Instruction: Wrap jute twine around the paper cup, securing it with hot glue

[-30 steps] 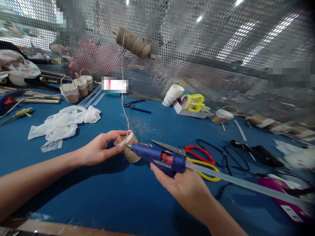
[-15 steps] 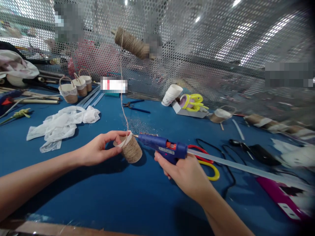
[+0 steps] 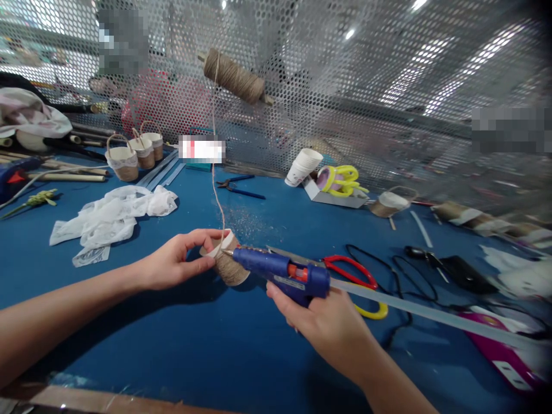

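Left hand [image 3: 179, 261] pinches a tilted, twine-wrapped cup [image 3: 232, 269] at a blue counter [image 3: 207, 351], right hand [image 3: 321, 322] clamps round a glue gun [image 3: 269, 264] at the cup's three o'clock, nozzle [image 3: 228, 252] by its rim [image 3: 230, 234], twine spool [image 3: 235, 76] at twelve, white lace [image 3: 114, 213] at ten

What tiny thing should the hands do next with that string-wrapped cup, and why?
Probably the right hand should squeeze a little glue from the blue glue gun onto the cup's white band: its tip points there, the left hand steadies the cup, and the twine reaches that edge, where the band still looks bare.
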Motion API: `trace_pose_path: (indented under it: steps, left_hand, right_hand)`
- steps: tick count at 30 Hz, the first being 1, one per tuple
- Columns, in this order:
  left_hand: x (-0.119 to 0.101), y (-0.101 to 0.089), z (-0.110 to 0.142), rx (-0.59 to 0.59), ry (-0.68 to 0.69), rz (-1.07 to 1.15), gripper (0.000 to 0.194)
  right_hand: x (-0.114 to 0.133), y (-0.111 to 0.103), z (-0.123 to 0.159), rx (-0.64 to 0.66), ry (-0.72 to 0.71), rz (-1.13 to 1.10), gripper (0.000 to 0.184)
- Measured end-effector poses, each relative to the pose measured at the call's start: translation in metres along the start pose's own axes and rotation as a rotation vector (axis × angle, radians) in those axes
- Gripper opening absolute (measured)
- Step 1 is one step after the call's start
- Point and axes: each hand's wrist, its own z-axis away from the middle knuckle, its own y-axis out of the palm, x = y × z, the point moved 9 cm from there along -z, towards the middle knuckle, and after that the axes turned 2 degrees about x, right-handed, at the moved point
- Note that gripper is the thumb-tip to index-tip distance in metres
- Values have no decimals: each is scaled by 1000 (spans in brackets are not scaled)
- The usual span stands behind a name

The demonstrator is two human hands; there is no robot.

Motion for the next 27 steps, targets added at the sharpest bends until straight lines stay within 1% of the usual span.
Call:
trace_pose_path:
  steps: [2, 6, 8, 12, 15, 17, 18, 19, 20, 21, 24, 27]
  left_hand:
    - [0, 0, 0, -1, 3, 5, 11]
    - [0, 0, 0, 4, 11, 0, 12]
    - [0, -1, 0, 2, 22, 2, 10]
    - [1, 1, 0, 8, 30, -3, 11]
    - [1, 1, 1, 9, 29, -12, 10]
    - [1, 1, 1, 4, 29, -16, 9]
    - [1, 1, 2, 3, 28, -21, 9]
    - [0, 1, 2, 2, 29, -27, 10]
    - [0, 1, 2, 1, 29, -38, 10]
    - [-1, 1, 1, 2, 30, -51, 11]
    - [-3, 0, 1, -8, 26, -92, 12]
    - [-4, 1, 1, -14, 21, -119, 12]
  right_hand:
    - [-5, -2, -4, 15, 14, -28, 16]
    - [-22, -3, -11, 15, 129, -67, 20]
    - [-27, -3, -12, 16, 171, -87, 23]
    - [-31, -3, -14, 34, 218, -111, 28]
    - [-37, -7, -21, 46, 234, -159, 28]
    - [-42, -15, -32, 2, 202, -192, 27]
    - [-45, -22, -39, -40, 186, -173, 28]
    - [-50, -29, -47, -96, 179, -109, 30]
    - [-56, -37, -55, -155, 189, -3, 32]
    - [-63, -42, -63, -177, 225, 133, 32]
    - [-86, -40, -88, -149, 295, 260, 34]
    - [-103, -33, -105, -125, 346, 311, 36]
